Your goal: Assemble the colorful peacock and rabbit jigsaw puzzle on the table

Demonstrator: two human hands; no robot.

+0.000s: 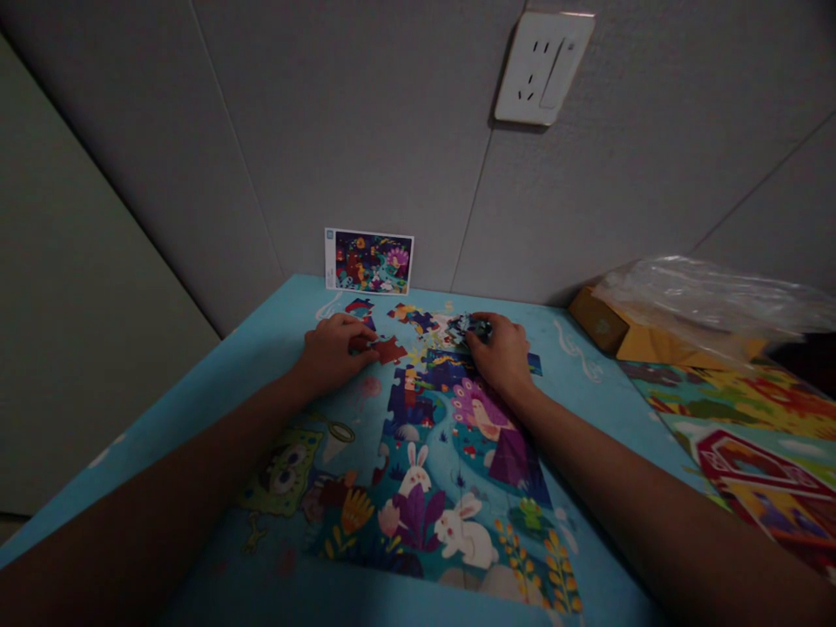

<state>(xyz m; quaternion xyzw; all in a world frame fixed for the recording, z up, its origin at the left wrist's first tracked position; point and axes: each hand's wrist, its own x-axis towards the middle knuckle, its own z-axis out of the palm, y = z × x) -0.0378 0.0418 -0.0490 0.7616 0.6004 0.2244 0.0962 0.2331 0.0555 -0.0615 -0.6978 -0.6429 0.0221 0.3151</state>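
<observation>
Lying partly hidden under the right grip (pixel 502 350): a dark puzzle piece (pixel 471 327), print too dim to tell. Covering part of a red piece (pixel 390 350): left grip (pixel 334 348). Running off the bottom edge: both forearms, jigsaw (pixel 444 453).

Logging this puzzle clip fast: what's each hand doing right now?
Left hand: closed on a red piece.
Right hand: closed on dark pieces at the puzzle top edge.

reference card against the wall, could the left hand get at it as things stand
Probably yes. The left hand rests on a red puzzle piece, and only bare blue table lies between it and the reference card; it would have to let go first.
</observation>
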